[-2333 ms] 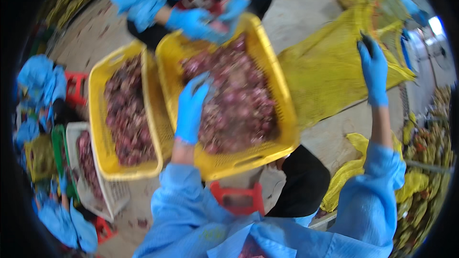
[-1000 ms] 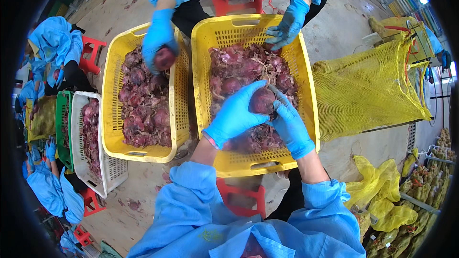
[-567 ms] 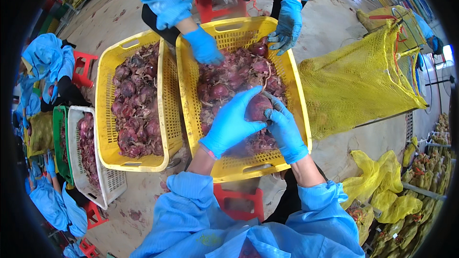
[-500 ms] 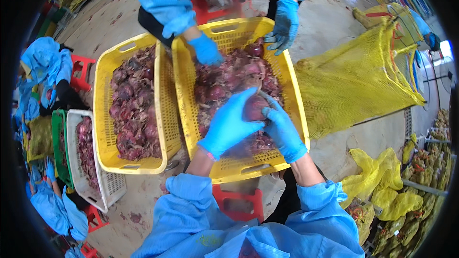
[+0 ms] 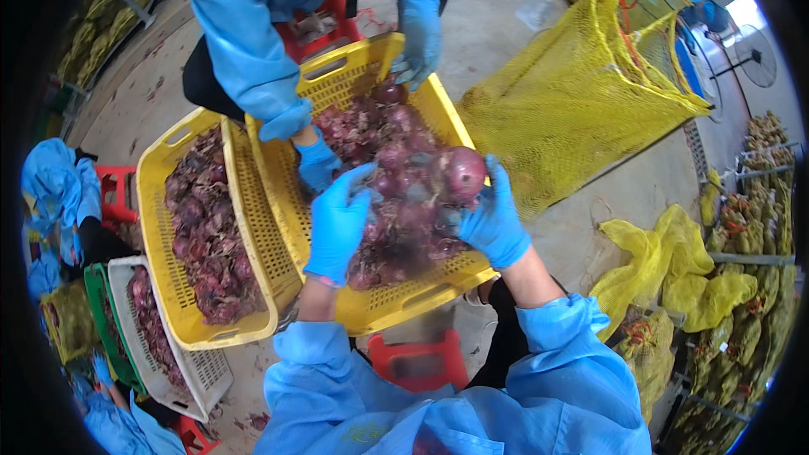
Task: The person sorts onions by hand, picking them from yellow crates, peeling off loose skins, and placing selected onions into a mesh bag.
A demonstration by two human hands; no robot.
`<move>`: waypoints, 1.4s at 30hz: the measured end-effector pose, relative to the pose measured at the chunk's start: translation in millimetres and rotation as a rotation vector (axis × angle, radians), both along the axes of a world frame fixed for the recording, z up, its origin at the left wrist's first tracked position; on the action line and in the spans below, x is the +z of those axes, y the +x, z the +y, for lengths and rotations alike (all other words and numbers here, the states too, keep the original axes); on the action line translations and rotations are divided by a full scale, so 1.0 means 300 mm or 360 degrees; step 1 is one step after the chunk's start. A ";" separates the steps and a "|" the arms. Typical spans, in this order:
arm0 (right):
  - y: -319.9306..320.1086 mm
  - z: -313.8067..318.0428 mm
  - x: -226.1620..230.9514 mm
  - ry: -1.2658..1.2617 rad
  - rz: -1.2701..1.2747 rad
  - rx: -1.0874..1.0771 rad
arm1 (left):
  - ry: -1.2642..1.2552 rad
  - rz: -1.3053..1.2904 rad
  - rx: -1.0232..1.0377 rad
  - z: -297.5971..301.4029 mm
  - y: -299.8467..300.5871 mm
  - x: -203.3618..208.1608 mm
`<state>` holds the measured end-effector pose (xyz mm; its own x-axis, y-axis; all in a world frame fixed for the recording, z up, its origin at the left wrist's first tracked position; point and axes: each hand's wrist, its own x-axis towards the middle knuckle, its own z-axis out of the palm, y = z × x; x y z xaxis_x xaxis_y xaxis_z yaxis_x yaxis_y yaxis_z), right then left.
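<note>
A large, round red onion (image 5: 464, 174) sits in my right hand (image 5: 499, 217), whose blue-gloved fingers curl round its right and lower side. My left hand (image 5: 335, 223), gloved in blue too, hovers over the left part of the yellow crate (image 5: 468, 274) with its fingers apart and nothing visible in them. Beneath both hands lies a heap of red onions (image 5: 396, 160) with loose dry skins. A co-worker's gloved hand (image 5: 318, 164) reaches into the crate's left side, and their other hand (image 5: 419, 38) is at the far edge.
Another yellow crate (image 5: 160, 261) with onions and peelings stands at the left, beside a white crate (image 5: 198, 371) and a green crate (image 5: 105, 312). A yellow mesh sack (image 5: 581, 109) stands at the right. Close in front of me is a red stool (image 5: 421, 362).
My left hand has come off the onion and moved left. My right hand now has an onion alone, toward the crate's right side. The whole view has shifted.
</note>
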<state>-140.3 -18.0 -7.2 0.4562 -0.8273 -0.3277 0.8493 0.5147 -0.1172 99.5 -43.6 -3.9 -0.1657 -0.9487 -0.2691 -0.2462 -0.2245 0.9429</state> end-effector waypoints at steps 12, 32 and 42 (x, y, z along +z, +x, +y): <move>0.035 0.018 -0.064 -0.0262 0.0564 0.0189 | -0.0215 0.0472 -0.0313 0.027 -0.075 0.074; -0.859 -0.507 0.554 -0.1110 0.3811 -0.1530 | -0.0767 -0.0439 0.0037 -0.026 0.061 -0.083; 0.242 -0.112 -0.291 -0.1964 0.3362 0.1466 | -0.0322 -0.0657 0.0330 -0.025 0.278 -0.019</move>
